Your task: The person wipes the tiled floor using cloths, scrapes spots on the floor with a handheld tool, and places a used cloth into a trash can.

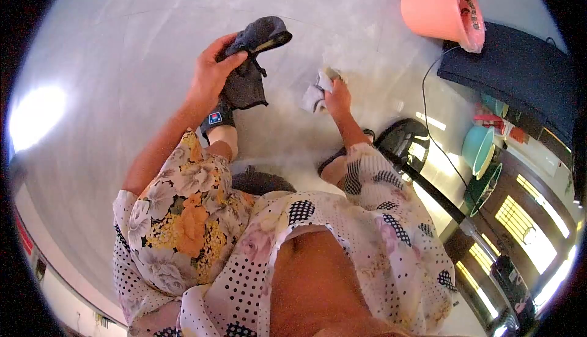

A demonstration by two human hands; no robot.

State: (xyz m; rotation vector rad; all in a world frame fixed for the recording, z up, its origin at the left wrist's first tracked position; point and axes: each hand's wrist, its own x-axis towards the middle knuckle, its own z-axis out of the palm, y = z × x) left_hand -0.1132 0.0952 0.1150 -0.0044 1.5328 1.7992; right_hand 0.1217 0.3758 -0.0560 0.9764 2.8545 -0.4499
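In the head view my left hand [211, 71] grips a dark fabric item [260, 34], which looks like a soft shoe. A dark grey flap [246, 86] hangs below it, above my foot in dark footwear with a small blue badge [215, 118]. My right hand [338, 97] is closed around a crumpled pale grey cloth [318, 92], held over the grey floor [153, 31]. The two hands are apart. My other foot, in a dark sandal [330, 161], shows beneath my right forearm.
A pink bin [431, 13] lies toward the upper right beside a large dark box-like object [507, 71]. A black cable [425, 98] crosses the floor. Right of my right forearm are a glossy black base with a pole [400, 141] and a teal basin [478, 147].
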